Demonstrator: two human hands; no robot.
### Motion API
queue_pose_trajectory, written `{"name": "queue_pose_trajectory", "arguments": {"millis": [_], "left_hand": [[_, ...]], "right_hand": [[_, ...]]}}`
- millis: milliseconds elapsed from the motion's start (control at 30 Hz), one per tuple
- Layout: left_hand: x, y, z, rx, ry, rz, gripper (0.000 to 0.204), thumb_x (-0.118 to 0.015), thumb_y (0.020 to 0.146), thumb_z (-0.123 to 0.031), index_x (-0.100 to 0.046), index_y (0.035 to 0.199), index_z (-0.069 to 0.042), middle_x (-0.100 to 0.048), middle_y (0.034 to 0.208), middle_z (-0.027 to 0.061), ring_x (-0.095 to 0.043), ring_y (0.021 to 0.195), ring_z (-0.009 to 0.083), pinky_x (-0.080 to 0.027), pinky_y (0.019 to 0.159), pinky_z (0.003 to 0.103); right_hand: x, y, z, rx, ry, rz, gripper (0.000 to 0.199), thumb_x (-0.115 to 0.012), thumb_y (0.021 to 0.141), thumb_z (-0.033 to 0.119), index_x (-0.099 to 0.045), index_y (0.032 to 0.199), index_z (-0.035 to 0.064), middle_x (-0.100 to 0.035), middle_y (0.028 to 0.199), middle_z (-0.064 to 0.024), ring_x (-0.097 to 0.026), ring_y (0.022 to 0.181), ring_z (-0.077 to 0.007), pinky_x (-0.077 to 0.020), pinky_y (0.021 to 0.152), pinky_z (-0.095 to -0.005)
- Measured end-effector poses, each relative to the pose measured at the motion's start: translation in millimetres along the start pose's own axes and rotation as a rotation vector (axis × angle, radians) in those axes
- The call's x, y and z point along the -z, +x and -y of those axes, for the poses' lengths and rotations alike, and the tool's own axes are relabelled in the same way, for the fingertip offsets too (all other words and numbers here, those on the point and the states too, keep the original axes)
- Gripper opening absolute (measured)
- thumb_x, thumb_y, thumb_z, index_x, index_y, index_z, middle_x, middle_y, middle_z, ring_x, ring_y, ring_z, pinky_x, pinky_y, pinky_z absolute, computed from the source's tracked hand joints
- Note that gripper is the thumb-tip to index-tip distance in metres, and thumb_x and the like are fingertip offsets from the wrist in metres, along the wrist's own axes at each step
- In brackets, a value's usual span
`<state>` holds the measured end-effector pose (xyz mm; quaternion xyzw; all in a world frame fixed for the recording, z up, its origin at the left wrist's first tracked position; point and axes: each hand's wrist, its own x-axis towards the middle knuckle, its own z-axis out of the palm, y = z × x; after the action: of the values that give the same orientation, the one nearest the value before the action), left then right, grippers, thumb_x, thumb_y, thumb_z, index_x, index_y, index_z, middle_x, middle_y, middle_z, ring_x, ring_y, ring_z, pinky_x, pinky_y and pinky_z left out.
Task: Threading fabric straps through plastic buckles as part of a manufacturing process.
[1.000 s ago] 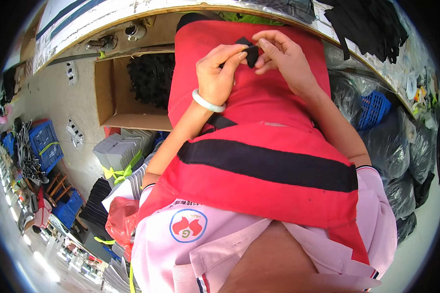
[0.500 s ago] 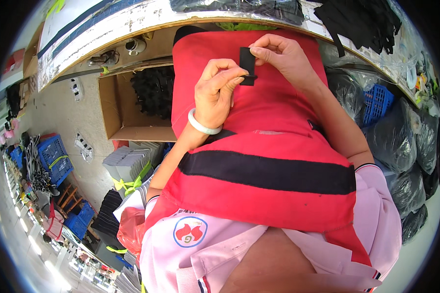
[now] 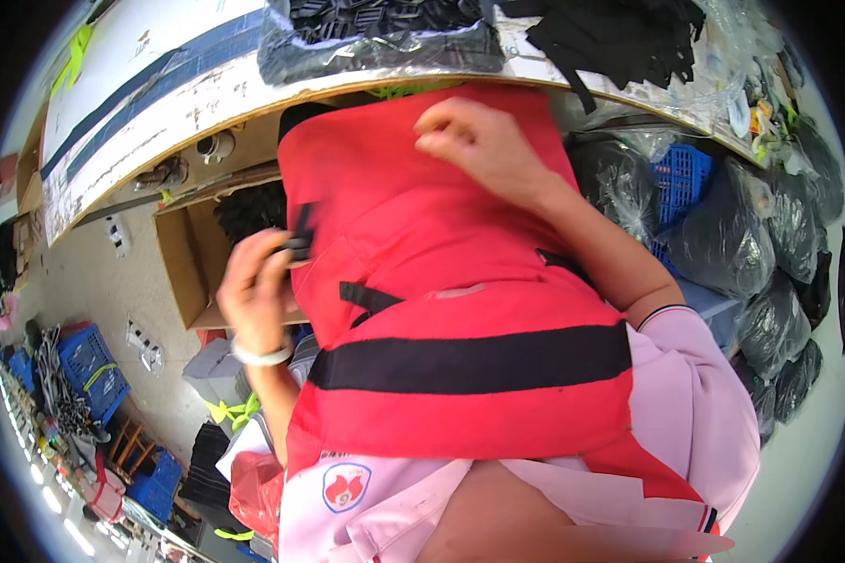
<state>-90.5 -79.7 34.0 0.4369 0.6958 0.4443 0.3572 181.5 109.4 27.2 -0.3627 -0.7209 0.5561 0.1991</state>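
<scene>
A red life vest (image 3: pixel 460 310) lies across the person's lap below the table's edge (image 3: pixel 188 141). The left hand (image 3: pixel 256 291) pinches a black buckle (image 3: pixel 298 246) at the vest's left edge; the right hand (image 3: pixel 479 145), fingers curled, presses its top.

the vest (image 3: pixel 451 281) is matt red cloth with black woven webbing bands (image 3: pixel 469 361). the box (image 3: pixel 183 267) is plain brown cardboard, dull and rough-edged. the bags (image 3: pixel 723 235) are glossy black plastic (crinkled, catching light). the crate (image 3: pixel 681 183) is blue moulded plastic.
</scene>
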Motion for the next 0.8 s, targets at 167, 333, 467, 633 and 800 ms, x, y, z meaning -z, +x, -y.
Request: {"name": "queue_pose_trajectory", "arguments": {"millis": [167, 333, 467, 633, 800], "left_hand": [[63, -13, 71, 0.305, -0.489, -0.428, 0.033, -0.055, 0.096, -0.007, -0.052, 0.127, 0.002, -0.060, 0.119, 0.0154, -0.066, 0.097, 0.0248, -0.054, 0.068, 0.026], [-10, 12, 70, 0.309, -0.870, -0.130, 0.037, -0.048, 0.095, 0.002, -0.045, 0.131, 0.003, -0.058, 0.119, 0.0199, -0.062, 0.107, 0.0297, -0.055, 0.090, 0.036], [-78, 33, 20, 0.238, -0.744, 0.149, 0.035, -0.045, 0.096, 0.001, -0.046, 0.131, 0.004, -0.061, 0.115, 0.0202, -0.067, 0.094, 0.0267, -0.057, 0.080, 0.033], [-100, 42, -1, 0.207, -0.709, 0.323, 0.032, -0.046, 0.097, -0.001, -0.047, 0.129, 0.004, -0.064, 0.095, 0.0142, -0.065, 0.077, 0.0189, -0.054, 0.066, 0.027], [-117, 43, -18, 0.173, -0.688, 0.318, 0.045, -0.042, 0.095, 0.005, -0.029, 0.138, 0.001, -0.062, 0.089, 0.0130, -0.064, 0.070, 0.0173, -0.053, 0.061, 0.026]], "right_hand": [[114, 3, -36, 0.006, -0.732, -0.730, 0.026, -0.069, 0.084, 0.026, -0.066, 0.101, 0.0067, -0.065, 0.085, -0.0084, -0.063, 0.077, -0.0234, -0.0497, 0.072, -0.0332], [147, 15, -71, -0.060, -0.919, -0.637, 0.029, -0.070, 0.081, 0.029, -0.068, 0.099, 0.0067, -0.064, 0.084, -0.0095, -0.062, 0.079, -0.0279, -0.0492, 0.072, -0.0387], [147, 13, -49, 0.103, -0.715, -0.736, 0.027, -0.070, 0.083, 0.027, -0.069, 0.095, 0.0034, -0.068, 0.084, -0.0094, -0.065, 0.075, -0.0212, -0.0487, 0.068, -0.0304], [61, 1, 16, 0.021, -0.163, -0.330, 0.021, -0.064, 0.091, 0.022, -0.067, 0.098, 0.0027, -0.062, 0.077, 0.0034, -0.053, 0.071, -0.0047, -0.0453, 0.067, -0.0219], [-14, -9, 23, -0.293, 0.341, 0.129, 0.022, -0.061, 0.092, 0.021, -0.065, 0.091, -0.0002, -0.061, 0.076, 0.0019, -0.052, 0.070, -0.0026, -0.0429, 0.063, -0.0197]]}}
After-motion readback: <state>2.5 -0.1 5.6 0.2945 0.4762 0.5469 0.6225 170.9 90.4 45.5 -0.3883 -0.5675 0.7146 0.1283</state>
